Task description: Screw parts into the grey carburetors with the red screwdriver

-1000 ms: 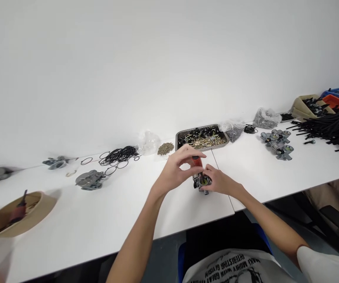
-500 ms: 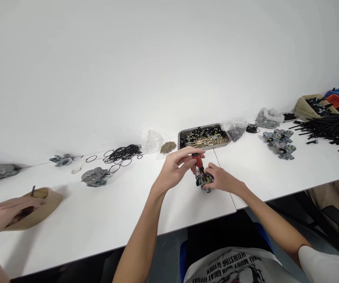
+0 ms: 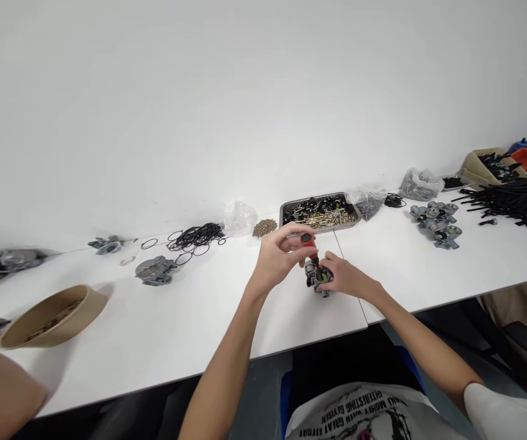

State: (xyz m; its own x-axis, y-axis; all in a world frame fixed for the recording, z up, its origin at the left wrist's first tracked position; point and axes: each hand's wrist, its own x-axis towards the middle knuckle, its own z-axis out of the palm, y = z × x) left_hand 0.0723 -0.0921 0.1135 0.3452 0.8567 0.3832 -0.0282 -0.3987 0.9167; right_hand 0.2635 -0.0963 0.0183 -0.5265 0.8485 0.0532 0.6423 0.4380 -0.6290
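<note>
My left hand is closed round the red handle of a screwdriver, which points down at a small metal carburetor on the white table. The fingers of my right hand grip the carburetor from its right side. Where the screwdriver's tip meets the part is hidden by fingers. Behind my hands lies a metal tray with brass-coloured and black pieces in it. A little heap of brass parts sits left of that tray.
Black rubber rings and a grey metal body lie to the left. A tan bowl stands near a co-worker's arm. Assembled carburetors and black tubes are at the right.
The co-worker's hand has pulled back out of the tan bowl toward the lower left. My screwdriver's handle now tilts more toward the camera; my hands stay at the carburetor.
</note>
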